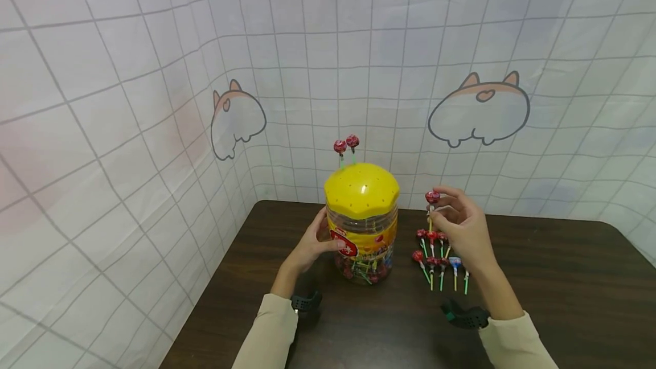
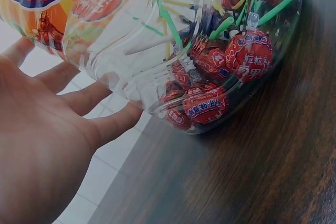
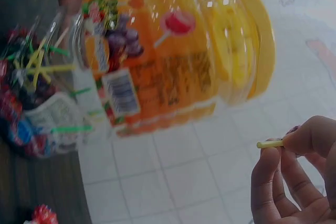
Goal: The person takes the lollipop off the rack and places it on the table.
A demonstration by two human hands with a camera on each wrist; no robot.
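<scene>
A clear plastic jar (image 1: pixel 364 225) with a yellow domed lid (image 1: pixel 362 189) stands on the table, lollipops (image 2: pixel 210 61) piled in its bottom. My left hand (image 1: pixel 314 246) holds its left side, thumb across the front label and fingers round toward the back. Two red lollipops (image 1: pixel 345 144) stand upright in the lid, heads up. To the right of the jar, my right hand (image 1: pixel 459 222) pinches another red lollipop (image 1: pixel 432 197) between thumb and fingers, head up. Its yellow stick (image 3: pixel 270 144) pokes out below the fingertips in the right wrist view.
Several lollipops (image 1: pixel 433 264) lie in two rough rows on the dark wooden table (image 1: pixel 553 278), below my right hand; one has a blue wrapper (image 1: pixel 454 262). White grid-patterned cloth (image 1: pixel 379 73) hangs behind the table and along its left side.
</scene>
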